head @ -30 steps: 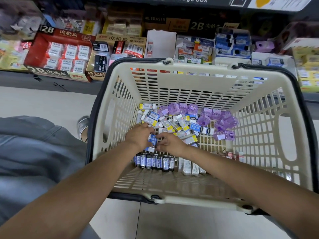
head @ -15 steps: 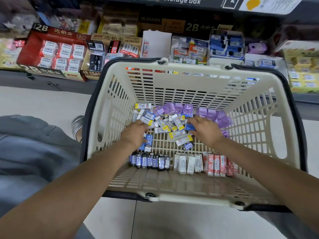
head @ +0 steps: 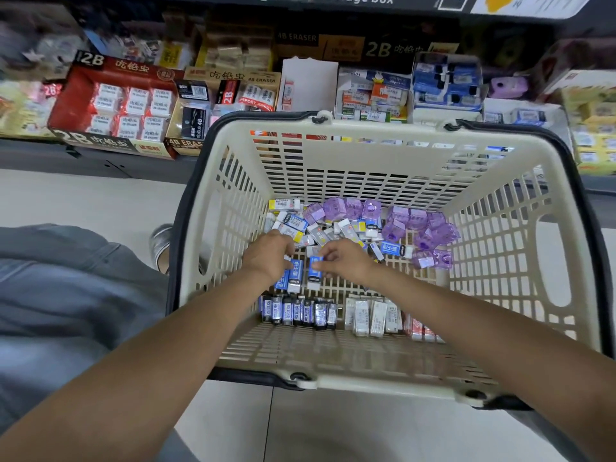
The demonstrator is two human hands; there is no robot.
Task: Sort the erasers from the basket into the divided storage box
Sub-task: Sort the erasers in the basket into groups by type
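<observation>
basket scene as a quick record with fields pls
basket: cream, slotted walls, on the floor before the shelf
left hand: holds blue erasers
right hand: pinches a blue eraser
near row: dark-blue erasers, white erasers, standing side by side
far side: loose erasers, purple cases
</observation>
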